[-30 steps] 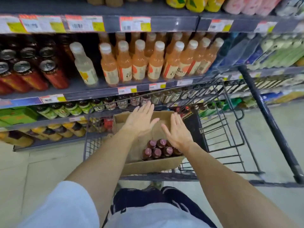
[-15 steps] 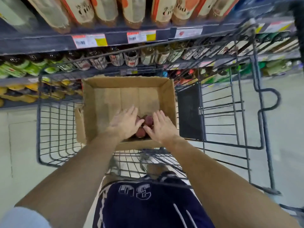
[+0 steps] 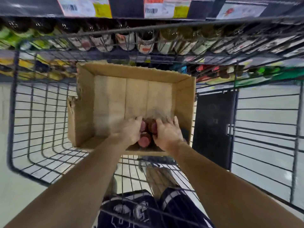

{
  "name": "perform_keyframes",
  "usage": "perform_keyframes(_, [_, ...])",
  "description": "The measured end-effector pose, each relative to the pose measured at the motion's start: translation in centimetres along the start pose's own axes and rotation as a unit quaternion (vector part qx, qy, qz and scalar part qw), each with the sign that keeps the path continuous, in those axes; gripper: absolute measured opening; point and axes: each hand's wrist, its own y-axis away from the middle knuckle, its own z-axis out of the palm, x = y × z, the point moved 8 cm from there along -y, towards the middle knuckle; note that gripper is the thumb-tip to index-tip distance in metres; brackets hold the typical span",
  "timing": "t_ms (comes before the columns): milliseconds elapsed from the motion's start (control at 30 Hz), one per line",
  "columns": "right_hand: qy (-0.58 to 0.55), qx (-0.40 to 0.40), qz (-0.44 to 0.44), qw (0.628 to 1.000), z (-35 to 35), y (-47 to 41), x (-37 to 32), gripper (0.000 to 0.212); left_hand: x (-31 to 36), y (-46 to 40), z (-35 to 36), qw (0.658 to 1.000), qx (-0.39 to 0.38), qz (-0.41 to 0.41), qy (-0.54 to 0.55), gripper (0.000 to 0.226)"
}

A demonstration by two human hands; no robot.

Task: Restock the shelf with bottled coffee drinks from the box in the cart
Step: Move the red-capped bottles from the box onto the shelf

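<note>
Coffee bottles [image 3: 144, 140] in box [image 3: 136, 96], between both hands.

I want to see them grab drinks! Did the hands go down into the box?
Yes. Both the left hand and right hand dropped from above the box onto its bottles.

I see a box [image 3: 131, 96] of matt brown corrugated cardboard, its left edge torn and rough. The cart [image 3: 41, 129] is dark coated metal wire, with a smooth black plastic panel [image 3: 213, 127] on its right side. The bottle caps [image 3: 144, 141] look smooth and slightly glossy. The shelf-edge price labels [image 3: 85, 5] are shiny printed paper.
</note>
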Motion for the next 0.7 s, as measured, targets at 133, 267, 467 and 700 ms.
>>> perform_keyframes(133, [-0.028,0.053,0.017,0.998,-0.4,-0.4,0.0,0.047,-0.9,-0.6,-0.6,0.999,0.017,0.000,0.037,0.050])
perform_keyframes(267, [-0.072,0.080,-0.004,0.994,-1.3,0.4,-0.2,0.039,-1.0,0.0,-1.5,0.997,0.039,0.016,0.072,0.044])
perform_keyframes(467, [-0.178,0.109,-0.027,0.978,-6.1,3.1,-0.8,0.041,-2.3,4.1,-5.3,0.978,0.070,0.021,0.196,0.054])
perform_keyframes(700, [-0.225,0.196,-0.083,0.951,-15.8,9.1,-6.4,0.038,-5.0,13.1,-15.5,0.945,0.170,0.081,0.269,0.051])
